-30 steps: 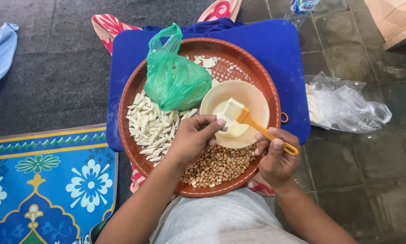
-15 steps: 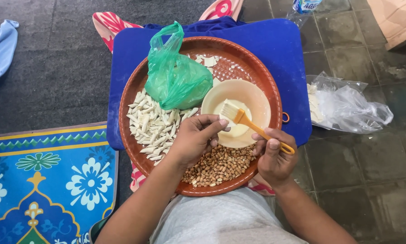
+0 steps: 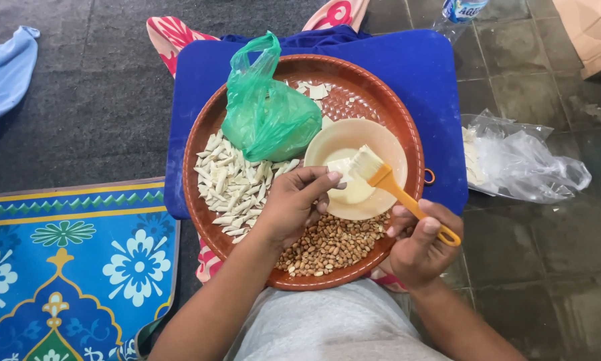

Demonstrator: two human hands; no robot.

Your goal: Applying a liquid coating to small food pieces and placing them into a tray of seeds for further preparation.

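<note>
Seated, a person's right hand (image 3: 421,244) grips an orange-handled pastry brush (image 3: 394,187), bristles tilted over the cream plastic bowl (image 3: 387,144) of pale liquid on a round brown woven tray (image 3: 407,127), while the left hand (image 3: 293,204) pinches a small white strip at the bowl's rim for coating. Compared with a moment earlier, the brush sits slightly higher above the liquid.

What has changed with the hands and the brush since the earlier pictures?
Little changed. The right hand keeps its grip on the orange brush, whose bristles shifted slightly within the cream bowl. The left hand stays at the bowl's edge, holding a small white piece. The green bag, peanuts and white strips on the round tray did not move.
</note>
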